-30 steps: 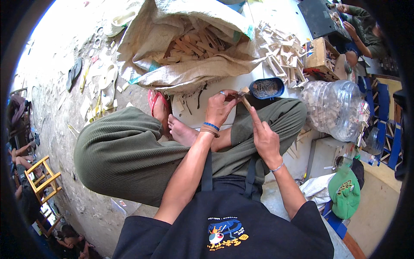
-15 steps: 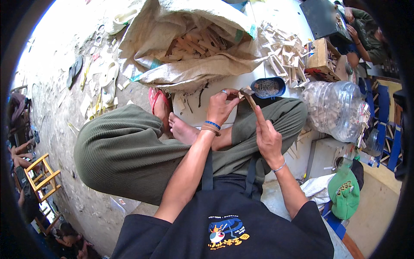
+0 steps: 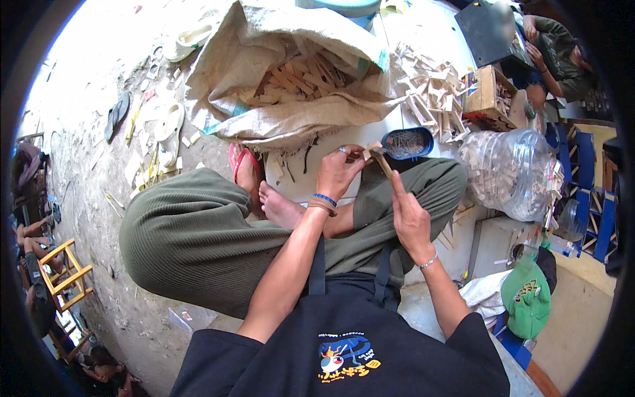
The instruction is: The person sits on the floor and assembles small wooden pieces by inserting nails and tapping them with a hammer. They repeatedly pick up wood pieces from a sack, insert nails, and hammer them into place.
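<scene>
My right hand (image 3: 411, 221) is closed round a hammer (image 3: 386, 168), its index finger stretched along the wooden handle. The hammer's head end is beside the fingertips of my left hand (image 3: 337, 173). Those fingertips pinch a small pale wood piece (image 3: 369, 151), partly hidden by the fingers and the hammer. Just beyond the hammer sits a blue oval tray (image 3: 431, 147) of thin nails (image 3: 406, 141). Both hands are above my crossed legs, in green ribbed trousers (image 3: 192, 235).
A woven sack (image 3: 281, 124) of wood strips lies ahead. Joined wood pieces (image 3: 436, 92) are heaped beside a wooden box (image 3: 481, 99). A big clear plastic jug (image 3: 512, 173) lies at right, near a green cap (image 3: 527, 301). Another person (image 3: 559, 56) sits at far right.
The hammer's head end has come slightly down and left, still against the wood piece at my left fingertips. Both hands keep their grips, and the whole view has shifted a little.
</scene>
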### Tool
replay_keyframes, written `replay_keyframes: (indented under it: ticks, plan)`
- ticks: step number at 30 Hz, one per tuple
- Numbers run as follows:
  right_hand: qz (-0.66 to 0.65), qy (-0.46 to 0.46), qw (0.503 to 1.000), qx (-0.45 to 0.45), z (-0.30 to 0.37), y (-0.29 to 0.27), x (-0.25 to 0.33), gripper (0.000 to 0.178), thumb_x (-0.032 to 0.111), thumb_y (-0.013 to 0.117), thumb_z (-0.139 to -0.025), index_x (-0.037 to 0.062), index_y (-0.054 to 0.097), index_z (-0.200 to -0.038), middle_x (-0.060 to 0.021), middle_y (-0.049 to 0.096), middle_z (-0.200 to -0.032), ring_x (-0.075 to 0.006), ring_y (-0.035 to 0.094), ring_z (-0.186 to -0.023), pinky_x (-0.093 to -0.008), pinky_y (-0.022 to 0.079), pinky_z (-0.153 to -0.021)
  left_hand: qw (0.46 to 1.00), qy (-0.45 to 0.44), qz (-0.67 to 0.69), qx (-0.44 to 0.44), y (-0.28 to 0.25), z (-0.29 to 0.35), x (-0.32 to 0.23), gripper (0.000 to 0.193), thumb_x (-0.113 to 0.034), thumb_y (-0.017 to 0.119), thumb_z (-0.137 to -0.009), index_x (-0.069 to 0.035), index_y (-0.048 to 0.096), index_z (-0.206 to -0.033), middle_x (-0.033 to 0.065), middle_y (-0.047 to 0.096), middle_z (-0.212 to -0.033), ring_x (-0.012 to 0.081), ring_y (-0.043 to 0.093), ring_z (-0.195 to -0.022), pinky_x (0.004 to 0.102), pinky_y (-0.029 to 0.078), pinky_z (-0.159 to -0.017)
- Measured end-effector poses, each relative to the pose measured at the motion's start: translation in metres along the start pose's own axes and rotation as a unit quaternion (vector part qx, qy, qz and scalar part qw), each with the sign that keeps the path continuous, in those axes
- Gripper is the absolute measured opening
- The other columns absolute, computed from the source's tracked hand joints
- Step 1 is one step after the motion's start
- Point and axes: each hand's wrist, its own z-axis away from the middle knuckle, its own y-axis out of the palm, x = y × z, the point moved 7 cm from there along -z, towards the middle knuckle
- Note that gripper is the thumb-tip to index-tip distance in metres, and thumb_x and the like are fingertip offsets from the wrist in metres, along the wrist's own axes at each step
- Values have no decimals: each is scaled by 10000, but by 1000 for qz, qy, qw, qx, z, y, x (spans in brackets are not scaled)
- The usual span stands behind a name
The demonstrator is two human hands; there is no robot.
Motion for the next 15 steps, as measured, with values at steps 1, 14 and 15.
replay_keyframes:
  ticks: [1,14,15]
  plan:
    - [-29,6,999,-27,0,-5,-3,667,118,609,-1043,238,361,-1649,-220,696,-985,-405,680,-760,-481,522,-650,1000,10,-1,-2,-1,-2,-3,327,-194,821,-902,19,743,-1136,165,788,-1045,234,780,-919,341,613,-824]
    - [-18,-12,997,78,97,-46,-82,307,281,732,-968,65,606,-1145,-143,655,-936,-386,655,-773,-470,511,-662,904,-81,419,-6,-24,-12,-82,360,-122,674,-1046,28,647,-1373,105,745,-1189,175,738,-970,315,613,-873]
    - [6,-35,995,91,101,-45,-81,312,292,740,-959,65,615,-1131,-126,645,-944,-367,647,-784,-453,508,-685,886,-72,458,-4,-27,-10,-93,370,-163,680,-1046,22,649,-1365,121,747,-1178,186,742,-958,332,621,-868]
